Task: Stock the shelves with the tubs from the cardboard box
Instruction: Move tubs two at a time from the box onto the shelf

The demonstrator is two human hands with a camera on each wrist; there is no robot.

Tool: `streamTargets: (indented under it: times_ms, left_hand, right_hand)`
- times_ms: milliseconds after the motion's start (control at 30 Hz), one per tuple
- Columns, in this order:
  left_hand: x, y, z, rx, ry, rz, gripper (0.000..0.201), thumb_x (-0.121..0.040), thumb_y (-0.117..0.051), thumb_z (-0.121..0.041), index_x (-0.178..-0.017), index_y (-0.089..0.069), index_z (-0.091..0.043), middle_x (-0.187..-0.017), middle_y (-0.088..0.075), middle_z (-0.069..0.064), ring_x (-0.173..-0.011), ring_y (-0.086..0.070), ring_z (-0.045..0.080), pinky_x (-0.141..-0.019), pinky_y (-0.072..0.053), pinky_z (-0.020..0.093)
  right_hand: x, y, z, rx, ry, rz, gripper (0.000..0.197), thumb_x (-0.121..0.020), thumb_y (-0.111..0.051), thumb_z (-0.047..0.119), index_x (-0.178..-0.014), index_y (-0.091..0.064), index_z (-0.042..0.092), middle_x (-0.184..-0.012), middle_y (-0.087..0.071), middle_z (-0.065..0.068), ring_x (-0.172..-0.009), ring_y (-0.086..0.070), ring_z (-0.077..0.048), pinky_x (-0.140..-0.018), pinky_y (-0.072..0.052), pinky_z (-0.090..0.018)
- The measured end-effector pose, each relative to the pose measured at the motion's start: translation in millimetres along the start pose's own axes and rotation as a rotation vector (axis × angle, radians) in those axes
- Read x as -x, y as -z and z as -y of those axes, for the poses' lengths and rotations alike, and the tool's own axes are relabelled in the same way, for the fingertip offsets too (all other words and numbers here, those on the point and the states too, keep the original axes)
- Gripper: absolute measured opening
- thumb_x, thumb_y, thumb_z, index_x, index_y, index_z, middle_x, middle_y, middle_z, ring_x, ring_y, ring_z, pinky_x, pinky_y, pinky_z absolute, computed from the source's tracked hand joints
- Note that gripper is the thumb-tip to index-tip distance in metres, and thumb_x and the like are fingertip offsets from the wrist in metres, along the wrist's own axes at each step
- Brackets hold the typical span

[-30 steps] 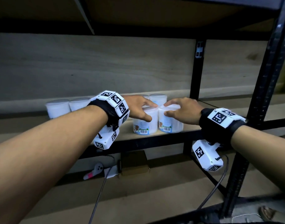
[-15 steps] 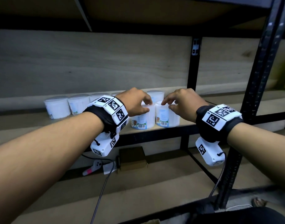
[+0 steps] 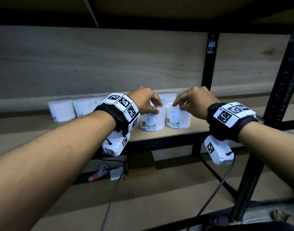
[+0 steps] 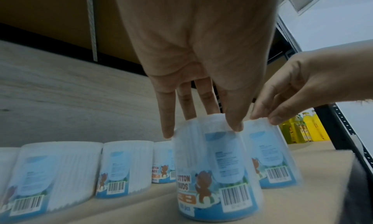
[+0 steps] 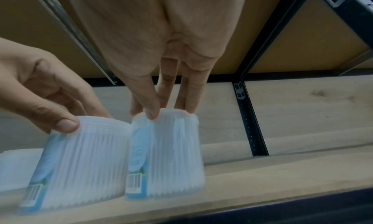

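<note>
Two white cotton-bud tubs with blue bear labels stand side by side near the front edge of the wooden shelf (image 3: 198,125). My left hand (image 3: 155,108) pinches the lid rim of the left tub (image 3: 153,121) with thumb and fingertips from above. Beside it, my right hand (image 3: 178,105) pinches the top of the right tub (image 3: 178,119) the same way. In the left wrist view the left hand (image 4: 201,128) straddles the left tub (image 4: 214,163). The right wrist view has the right hand (image 5: 167,113) on the right tub (image 5: 165,155).
More tubs (image 3: 61,109) stand in a row along the shelf's back, one (image 3: 167,97) behind the held pair. Black uprights (image 3: 208,64) frame the bay. Yellow bottles (image 4: 306,128) fill the neighbouring bay. A small cardboard box (image 3: 141,165) and cables lie below.
Both hands have risen from lying over the lids to touching only the rims with their fingertips. The two front tubs stay side by side on the shelf.
</note>
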State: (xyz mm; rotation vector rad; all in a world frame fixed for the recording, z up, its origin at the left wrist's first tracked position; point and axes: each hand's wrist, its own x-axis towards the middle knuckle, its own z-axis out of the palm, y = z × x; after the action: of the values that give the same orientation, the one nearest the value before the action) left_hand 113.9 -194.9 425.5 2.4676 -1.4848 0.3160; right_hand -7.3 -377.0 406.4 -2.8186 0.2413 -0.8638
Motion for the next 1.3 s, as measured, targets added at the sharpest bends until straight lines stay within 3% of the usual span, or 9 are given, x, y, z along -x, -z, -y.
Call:
streamTargets:
  times_ms: [167, 333, 500, 667, 833, 1067, 1167, 1300]
  left_hand:
    - [-17, -4, 13, 0.047, 0.017, 0.013, 0.032, -0.082, -0.076, -0.026, -0.114, -0.073, -0.024, -0.112, -0.072, -0.008, -0.085, -0.059, 0.002, -0.084, -0.04, 0.015]
    - [-30, -11, 25, 0.08, 0.032, -0.011, 0.031, -0.081, -0.077, -0.026, -0.112, -0.074, -0.026, -0.11, -0.073, -0.008, -0.087, -0.06, 0.002, -0.09, -0.045, 0.018]
    - [-45, -17, 35, 0.096, 0.045, -0.014, 0.031, -0.08, -0.078, -0.026, -0.111, -0.074, -0.026, -0.109, -0.073, -0.009, -0.087, -0.06, 0.003, -0.09, -0.045, 0.018]
    - [-57, -21, 43, 0.102, 0.043, -0.021, 0.031, -0.08, -0.078, -0.023, -0.111, -0.074, -0.024, -0.109, -0.074, -0.007, -0.086, -0.059, 0.002, -0.083, -0.04, 0.014]
    - [-63, -25, 48, 0.099, 0.043, -0.024, 0.031, -0.081, -0.077, -0.025, -0.112, -0.074, -0.025, -0.11, -0.073, -0.009, -0.087, -0.059, 0.001, -0.086, -0.042, 0.014]
    - [-61, -26, 50, 0.097, 0.032, -0.033, 0.032, -0.083, -0.075, -0.026, -0.115, -0.072, -0.027, -0.114, -0.072, -0.01, -0.088, -0.057, -0.003, -0.079, -0.035, 0.008]
    - [-55, -25, 46, 0.087, 0.028, -0.022, 0.038, -0.085, -0.072, -0.021, -0.123, -0.069, -0.023, -0.123, -0.068, -0.008, -0.1, -0.059, 0.001, -0.083, -0.034, 0.007]
    - [-39, -26, 37, -0.027, 0.018, 0.008, 0.053, -0.085, -0.07, -0.024, -0.137, -0.057, -0.024, -0.143, -0.053, -0.006, -0.13, -0.049, 0.014, -0.105, -0.037, 0.022]
  right_hand:
    - [-14, -6, -5, -0.042, -0.047, 0.025, 0.028, -0.081, -0.074, 0.009, -0.088, -0.08, 0.035, -0.082, -0.072, 0.01, -0.086, -0.067, -0.009, -0.085, -0.057, -0.03]
    - [-26, -12, -9, -0.047, -0.052, 0.033, 0.026, -0.082, -0.074, 0.008, -0.091, -0.08, 0.033, -0.088, -0.075, 0.007, -0.09, -0.067, -0.01, -0.087, -0.055, -0.028]
    - [-41, -20, -16, -0.048, -0.078, 0.042, 0.027, -0.082, -0.075, 0.01, -0.088, -0.08, 0.035, -0.082, -0.071, 0.012, -0.089, -0.066, -0.007, -0.087, -0.054, -0.024]
    - [-53, -28, -22, -0.046, -0.08, 0.045, 0.027, -0.082, -0.075, 0.008, -0.089, -0.08, 0.034, -0.086, -0.073, 0.011, -0.09, -0.067, -0.007, -0.087, -0.053, -0.023]
    - [-60, -32, -24, -0.036, -0.082, 0.036, 0.028, -0.082, -0.074, 0.006, -0.09, -0.081, 0.032, -0.089, -0.076, 0.008, -0.09, -0.068, -0.008, -0.087, -0.05, -0.018]
    - [-61, -33, -23, -0.035, -0.084, 0.038, 0.028, -0.082, -0.073, 0.005, -0.091, -0.081, 0.03, -0.091, -0.076, 0.006, -0.093, -0.069, -0.01, -0.092, -0.053, -0.026]
    - [-58, -30, -22, -0.006, -0.079, 0.059, 0.03, -0.083, -0.072, 0.006, -0.099, -0.079, 0.03, -0.097, -0.075, 0.005, -0.094, -0.067, -0.01, -0.09, -0.048, -0.019]
    - [-49, -27, -18, 0.078, -0.043, 0.136, 0.034, -0.086, -0.072, 0.012, -0.114, -0.073, 0.033, -0.113, -0.071, 0.003, -0.101, -0.063, -0.013, -0.088, -0.042, -0.017]
